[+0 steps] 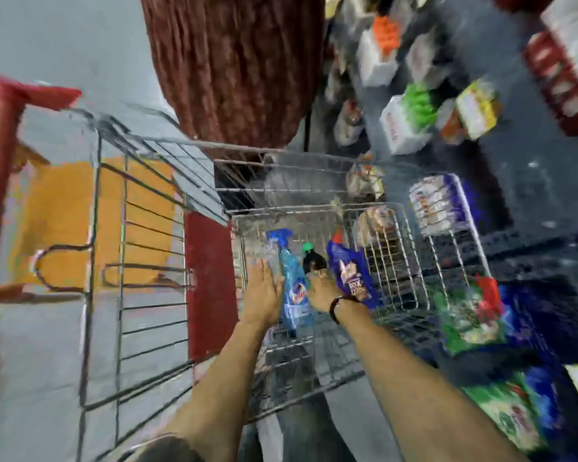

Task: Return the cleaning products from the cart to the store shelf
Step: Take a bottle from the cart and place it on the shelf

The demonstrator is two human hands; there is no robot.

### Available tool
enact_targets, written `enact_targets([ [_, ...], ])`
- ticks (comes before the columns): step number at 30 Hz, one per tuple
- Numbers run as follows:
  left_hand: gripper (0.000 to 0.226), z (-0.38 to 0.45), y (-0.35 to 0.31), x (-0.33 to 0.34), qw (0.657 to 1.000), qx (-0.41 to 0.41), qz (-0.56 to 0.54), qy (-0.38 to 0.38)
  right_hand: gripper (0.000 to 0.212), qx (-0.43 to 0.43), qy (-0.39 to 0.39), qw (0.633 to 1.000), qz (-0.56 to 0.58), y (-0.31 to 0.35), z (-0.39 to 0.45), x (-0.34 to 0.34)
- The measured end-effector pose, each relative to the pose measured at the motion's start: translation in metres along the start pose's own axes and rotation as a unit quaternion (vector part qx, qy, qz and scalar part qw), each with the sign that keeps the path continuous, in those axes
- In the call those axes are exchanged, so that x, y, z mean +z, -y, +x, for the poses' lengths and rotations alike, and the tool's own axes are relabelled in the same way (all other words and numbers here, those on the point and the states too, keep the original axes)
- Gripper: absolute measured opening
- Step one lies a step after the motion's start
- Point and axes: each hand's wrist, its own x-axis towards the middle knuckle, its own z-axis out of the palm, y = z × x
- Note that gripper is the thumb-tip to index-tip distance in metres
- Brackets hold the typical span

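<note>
1. Left hand lies flat and spread against the side of the blue trigger-spray bottle, holding nothing; right hand, with a dark beaded wristband, curls down between that bottle and the dark bottle with a green cap, but I cannot tell whether its grip has closed.
2. All three products, including the blue foil pouch, lie together in the wire shopping cart.
3. Likely trouble: the crowded bottles could knock one another over, or a one-sided press could roll the spray bottle away; its trigger may snag the wire.
4. Labels are too blurred to read; only a red-and-white logo shows on the spray bottle.
5. Beyond, the store shelf holds blurred boxes.
</note>
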Motion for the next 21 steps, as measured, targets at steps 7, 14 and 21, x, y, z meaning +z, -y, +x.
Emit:
enact_targets([
  [7,0.048,0.049,0.025,0.068,0.96,-0.173,-0.205,0.079,0.024,0.095,0.071,0.982,0.147,-0.023,0.074,0.044],
  [14,0.035,0.073,0.035,0.098,0.906,-0.262,-0.324,0.071,0.037,0.113,-0.049,0.975,0.184,-0.022,0.092,0.067],
  [21,0.041,0.085,0.043,0.102,0.878,-0.268,-0.39,0.074,0.038,0.132,-0.084,0.972,0.173,-0.023,0.106,0.075],
])
